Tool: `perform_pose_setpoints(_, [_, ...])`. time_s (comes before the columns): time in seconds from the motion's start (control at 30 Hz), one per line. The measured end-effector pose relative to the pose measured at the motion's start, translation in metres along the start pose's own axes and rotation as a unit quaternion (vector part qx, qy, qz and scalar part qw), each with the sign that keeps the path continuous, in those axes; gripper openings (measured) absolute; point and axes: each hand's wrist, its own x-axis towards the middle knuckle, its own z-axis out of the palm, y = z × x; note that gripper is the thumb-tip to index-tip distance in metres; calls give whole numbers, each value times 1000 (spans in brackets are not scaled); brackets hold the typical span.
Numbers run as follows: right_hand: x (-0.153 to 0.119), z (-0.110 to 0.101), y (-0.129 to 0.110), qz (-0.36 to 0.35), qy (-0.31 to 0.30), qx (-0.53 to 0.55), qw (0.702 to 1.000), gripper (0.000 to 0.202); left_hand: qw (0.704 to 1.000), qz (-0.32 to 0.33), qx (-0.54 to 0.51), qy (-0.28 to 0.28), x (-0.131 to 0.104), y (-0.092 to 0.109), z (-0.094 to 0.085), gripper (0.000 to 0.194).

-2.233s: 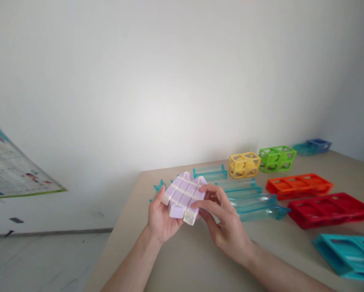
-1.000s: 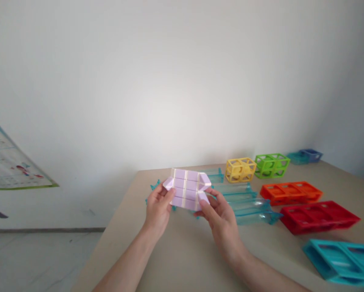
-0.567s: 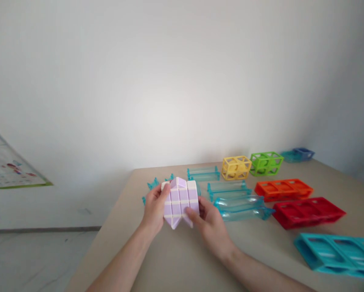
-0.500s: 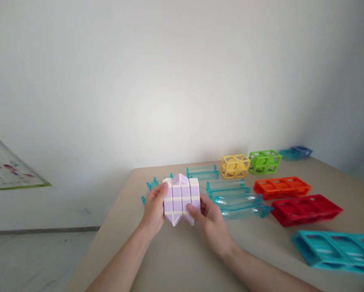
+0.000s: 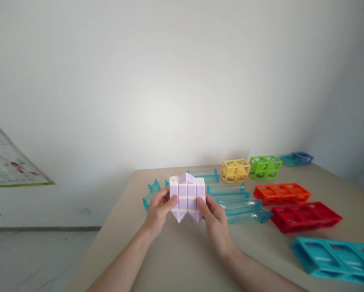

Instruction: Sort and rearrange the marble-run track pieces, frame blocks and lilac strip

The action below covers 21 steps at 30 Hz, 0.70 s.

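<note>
A purple and white puzzle of linked blocks is held up above the table, with a peak at its top middle and two points at its bottom. My left hand grips its left side, thumb on the front face. On the right side my right hand holds it, thumb also on the front. The fingers behind the puzzle are partly hidden.
Clear blue plastic pieces lie behind the hands on the table. Further right are yellow, green, orange, red and teal frames. A poster hangs on the wall at left.
The puzzle has shifted slightly right, and its two lower points now look more even. My left thumb has moved down from the upper left corner; my right thumb sits nearer the right edge.
</note>
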Motion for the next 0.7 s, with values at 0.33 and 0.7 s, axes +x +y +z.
perform_pose_setpoints(0.33, [-4, 1, -4, -36, 15, -23, 999, 29, 1000, 9, 26, 2, -1, -6, -1, 26])
perform_pose_setpoints(0.7, [-9, 2, 3, -35, 36, -41, 998, 32, 999, 18, 48, 5, -5, -7, 2, 28])
